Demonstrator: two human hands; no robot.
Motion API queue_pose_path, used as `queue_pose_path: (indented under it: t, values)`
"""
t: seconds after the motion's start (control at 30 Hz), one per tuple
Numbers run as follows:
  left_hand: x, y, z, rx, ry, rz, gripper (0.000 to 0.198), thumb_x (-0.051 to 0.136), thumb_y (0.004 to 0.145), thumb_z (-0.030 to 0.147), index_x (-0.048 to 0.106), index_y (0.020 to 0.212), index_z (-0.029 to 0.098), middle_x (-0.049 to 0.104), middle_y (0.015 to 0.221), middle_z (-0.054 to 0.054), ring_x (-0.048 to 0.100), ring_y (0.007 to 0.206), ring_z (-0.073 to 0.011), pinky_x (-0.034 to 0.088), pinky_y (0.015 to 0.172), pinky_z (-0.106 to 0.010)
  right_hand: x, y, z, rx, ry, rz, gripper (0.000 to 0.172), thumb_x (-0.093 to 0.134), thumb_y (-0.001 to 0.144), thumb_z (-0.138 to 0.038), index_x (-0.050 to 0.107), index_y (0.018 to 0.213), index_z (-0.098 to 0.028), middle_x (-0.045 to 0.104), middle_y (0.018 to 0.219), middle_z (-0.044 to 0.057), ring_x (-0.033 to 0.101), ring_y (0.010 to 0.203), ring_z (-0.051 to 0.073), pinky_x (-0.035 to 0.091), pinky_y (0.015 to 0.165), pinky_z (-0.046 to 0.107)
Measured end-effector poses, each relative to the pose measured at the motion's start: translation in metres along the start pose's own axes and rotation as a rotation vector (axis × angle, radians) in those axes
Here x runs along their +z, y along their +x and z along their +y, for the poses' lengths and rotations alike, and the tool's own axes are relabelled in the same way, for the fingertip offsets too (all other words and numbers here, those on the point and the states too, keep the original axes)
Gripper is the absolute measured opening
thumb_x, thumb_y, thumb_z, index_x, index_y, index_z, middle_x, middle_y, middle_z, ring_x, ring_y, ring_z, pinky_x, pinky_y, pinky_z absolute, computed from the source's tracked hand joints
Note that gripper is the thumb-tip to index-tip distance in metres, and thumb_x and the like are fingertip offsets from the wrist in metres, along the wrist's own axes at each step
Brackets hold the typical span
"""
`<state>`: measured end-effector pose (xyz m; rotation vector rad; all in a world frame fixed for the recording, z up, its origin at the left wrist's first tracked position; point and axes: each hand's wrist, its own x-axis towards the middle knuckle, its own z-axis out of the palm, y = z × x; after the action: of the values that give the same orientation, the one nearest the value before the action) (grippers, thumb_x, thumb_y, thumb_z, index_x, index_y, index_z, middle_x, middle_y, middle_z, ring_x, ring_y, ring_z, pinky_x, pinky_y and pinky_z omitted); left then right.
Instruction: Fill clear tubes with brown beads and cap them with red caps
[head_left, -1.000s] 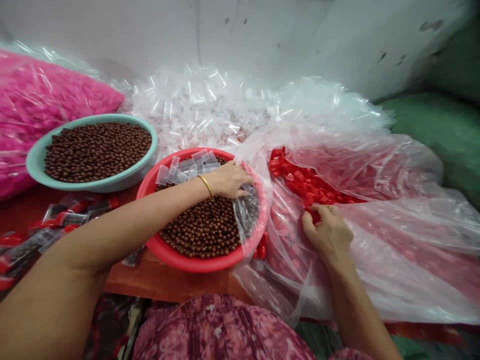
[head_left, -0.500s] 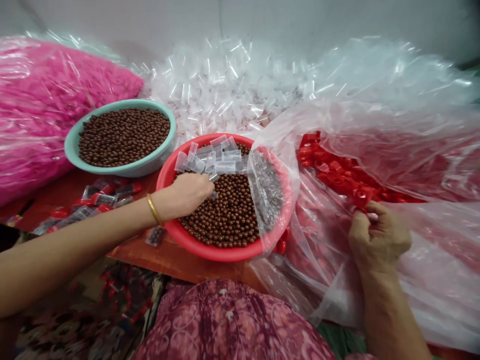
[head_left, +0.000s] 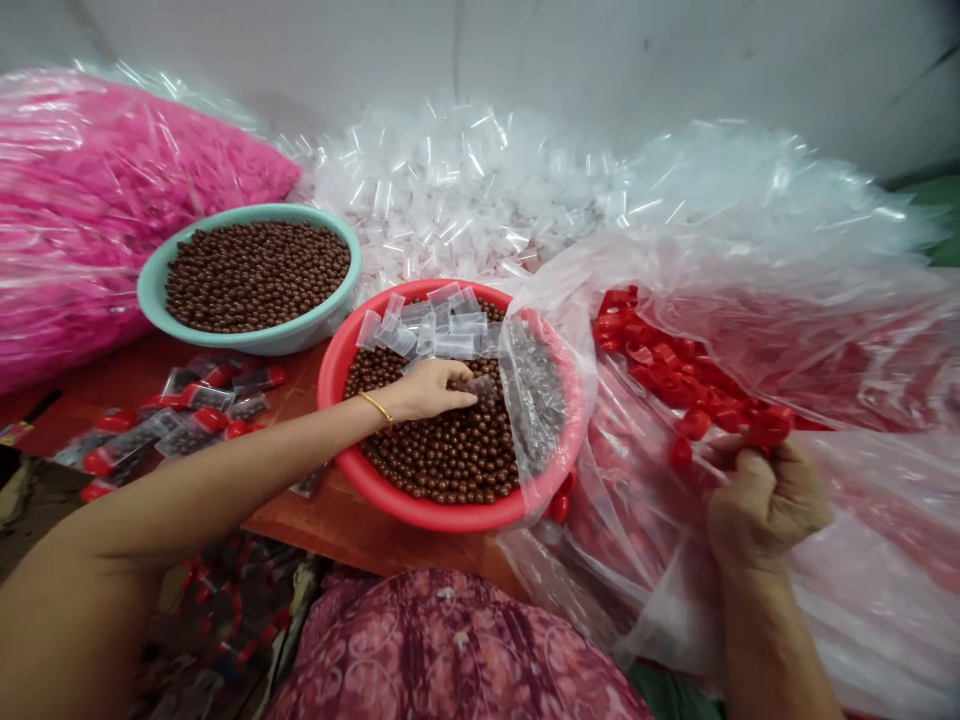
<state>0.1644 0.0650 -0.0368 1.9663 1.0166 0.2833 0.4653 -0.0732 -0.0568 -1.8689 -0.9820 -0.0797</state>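
My left hand (head_left: 429, 388) reaches into the red basin (head_left: 352, 470), which is full of brown balls (head_left: 450, 455). Its fingers pinch a small clear tube lying on the balls. More clear tubes (head_left: 431, 325) are piled at the basin's far side. My right hand (head_left: 765, 495) is cupped and closed on a handful of red caps (head_left: 757, 425), just over the big clear bag of red caps (head_left: 675, 365). One cap seems to hang loose beside the fingers.
A teal basin (head_left: 154, 295) of brown balls stands at the back left. Filled tubes with red caps (head_left: 172, 415) lie on the red table. A pink bag (head_left: 82, 210) is far left, and a heap of clear tubes (head_left: 480, 190) lies behind. My patterned lap (head_left: 450, 650) is below.
My left hand moved right across the balls to a clear tube. My right hand rose from the bag's edge with a handful of red caps.
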Motion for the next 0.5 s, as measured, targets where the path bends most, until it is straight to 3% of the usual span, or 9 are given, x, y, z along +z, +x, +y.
queue_pose_path:
  t: [0.1, 0.2, 0.27, 0.37, 0.5]
  values:
    - [-0.012, -0.013, 0.001, -0.009, -0.456, 0.000, 0.015, 0.062, 0.070, 0.014, 0.058, 0.084, 0.012, 0.065, 0.082, 0.000, 0.059, 0.075, -0.0097, 0.046, 0.079, -0.026, -0.007, 0.004, -0.022, 0.245, 0.290, 0.006, 0.011, 0.050, 0.056, -0.025, 0.055, 0.066, -0.023, 0.050, 0.057, 0.001, 0.047, 0.046, 0.016, 0.042, 0.050, 0.036]
    - [-0.018, -0.027, 0.004, -0.017, -0.688, -0.007, 0.020, 0.065, 0.068, 0.012, 0.057, 0.086, 0.014, 0.066, 0.087, -0.001, 0.060, 0.081, -0.0098, 0.045, 0.086, -0.028, -0.016, 0.011, -0.045, 0.431, 0.413, -0.201, 0.010, 0.052, 0.051, -0.027, 0.054, 0.060, -0.024, 0.046, 0.054, 0.000, 0.041, 0.039, 0.013, 0.039, 0.043, 0.035]
    - [-0.018, -0.035, 0.007, -0.021, -0.772, 0.007, 0.024, 0.066, 0.068, 0.011, 0.059, 0.091, 0.014, 0.067, 0.091, -0.002, 0.061, 0.085, -0.0109, 0.045, 0.088, -0.029, -0.018, 0.014, -0.059, 0.493, 0.445, -0.377, 0.010, 0.054, 0.056, -0.034, 0.053, 0.060, -0.024, 0.044, 0.053, -0.001, 0.038, 0.037, 0.012, 0.039, 0.041, 0.034]
    - [-0.014, -0.043, 0.011, -0.014, -0.859, 0.008, 0.031, 0.068, 0.068, 0.011, 0.060, 0.098, 0.015, 0.067, 0.095, -0.003, 0.061, 0.087, -0.0116, 0.046, 0.089, -0.029, -0.015, 0.012, -0.080, 0.425, 0.477, -0.507, 0.024, 0.060, 0.064, -0.046, 0.054, 0.064, -0.023, 0.041, 0.050, -0.004, 0.035, 0.036, 0.010, 0.039, 0.040, 0.032]
    - [-0.007, -0.049, 0.013, -0.004, -0.926, 0.008, 0.025, 0.068, 0.071, 0.017, 0.060, 0.095, 0.014, 0.065, 0.086, -0.002, 0.060, 0.078, -0.0104, 0.048, 0.081, -0.027, 0.002, 0.003, -0.107, 0.214, 0.483, -0.684, 0.035, 0.070, 0.065, -0.051, 0.053, 0.072, -0.022, 0.047, 0.051, -0.005, 0.043, 0.041, 0.009, 0.039, 0.042, 0.025]
